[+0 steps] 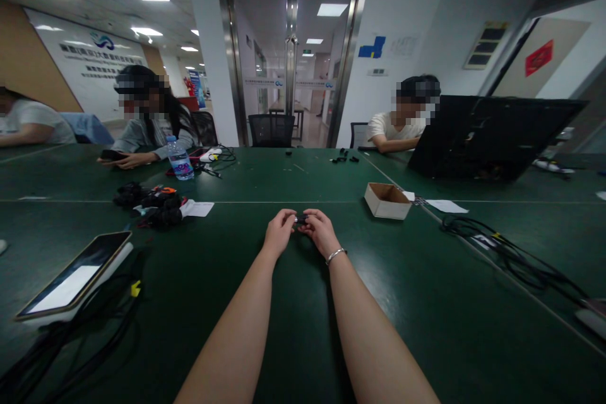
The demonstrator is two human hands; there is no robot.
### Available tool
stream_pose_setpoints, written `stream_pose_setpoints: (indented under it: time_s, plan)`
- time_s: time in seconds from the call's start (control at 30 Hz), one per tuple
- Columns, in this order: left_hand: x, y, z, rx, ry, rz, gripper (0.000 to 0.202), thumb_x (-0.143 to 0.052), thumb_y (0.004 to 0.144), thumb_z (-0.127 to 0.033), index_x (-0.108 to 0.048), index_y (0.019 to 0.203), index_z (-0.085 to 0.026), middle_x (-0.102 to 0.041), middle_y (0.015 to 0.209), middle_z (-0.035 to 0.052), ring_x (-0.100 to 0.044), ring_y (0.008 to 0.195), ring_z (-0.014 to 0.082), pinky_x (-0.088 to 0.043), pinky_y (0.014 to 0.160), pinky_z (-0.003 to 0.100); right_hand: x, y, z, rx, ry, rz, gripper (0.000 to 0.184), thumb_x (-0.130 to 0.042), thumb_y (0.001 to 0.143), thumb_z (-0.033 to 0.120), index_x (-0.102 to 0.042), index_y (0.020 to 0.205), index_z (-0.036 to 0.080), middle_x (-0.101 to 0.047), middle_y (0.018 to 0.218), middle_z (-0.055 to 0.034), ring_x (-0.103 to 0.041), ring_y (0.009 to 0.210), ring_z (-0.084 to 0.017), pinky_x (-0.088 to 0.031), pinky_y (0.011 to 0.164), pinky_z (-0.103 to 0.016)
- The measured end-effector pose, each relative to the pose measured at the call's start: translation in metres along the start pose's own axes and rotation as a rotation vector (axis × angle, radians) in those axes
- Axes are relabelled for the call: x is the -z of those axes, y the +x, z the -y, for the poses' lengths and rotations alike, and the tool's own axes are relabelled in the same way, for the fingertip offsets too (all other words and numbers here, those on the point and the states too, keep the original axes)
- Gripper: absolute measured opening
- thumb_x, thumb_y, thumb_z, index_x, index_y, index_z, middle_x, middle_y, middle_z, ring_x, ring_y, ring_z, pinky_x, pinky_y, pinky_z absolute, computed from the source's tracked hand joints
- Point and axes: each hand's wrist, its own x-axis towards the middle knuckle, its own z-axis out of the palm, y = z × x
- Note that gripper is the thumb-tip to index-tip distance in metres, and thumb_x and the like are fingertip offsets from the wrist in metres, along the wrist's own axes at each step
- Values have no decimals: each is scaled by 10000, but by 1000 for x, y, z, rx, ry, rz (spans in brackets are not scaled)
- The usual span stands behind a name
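Observation:
Above the green table (303, 341), my left hand (279, 231) and my right hand (322, 233) meet in front of me. Between their fingertips is a small black piece (300, 220) with a shiny metal-looking end, too small to identify. Both hands are closed, thumbs and fingers pinching the piece from either side. The fingers cover much of it. A silver bracelet (336, 255) circles my right wrist. To the right of my hands stands an open cardboard box (389, 205).
Left lie a phone (78, 278) on a white block, cables (95, 334), a dark bundle (158, 205) and a water bottle (180, 161). On the right are black cables (502, 252) and a large black screen (492, 139). Small black pieces (343, 156) lie farther back. Several people sit around the table.

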Motion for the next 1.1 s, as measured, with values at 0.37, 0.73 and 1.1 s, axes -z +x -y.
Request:
stream_pose_setpoints:
  time_s: [0.37,0.73,1.1]
  plan:
    - [0,0,0,-15,38,-21,304,-491,845,-448,-633,849,-179,-599,638,-2,-568,580,129,-425,568,227,0,0,0,-14,1,15,249,-638,586,168,-598,831,189,-605,622,44,-593,508,-101,-538,522,-224]
    - [2,-2,-5,85,47,-92,420,-408,880,-519,-642,832,-174,-647,702,45,-596,595,152,-435,545,241,-1,-2,0,11,1,57,280,-667,586,149,-592,853,183,-598,648,45,-620,555,-108,-556,580,-244]
    - [1,1,3,-51,23,-23,232,-503,836,-317,-652,973,-202,-673,884,44,-619,712,146,-479,607,235,1,0,-1,3,5,7,249,-647,603,168,-592,844,195,-641,704,32,-630,532,-110,-559,546,-241]
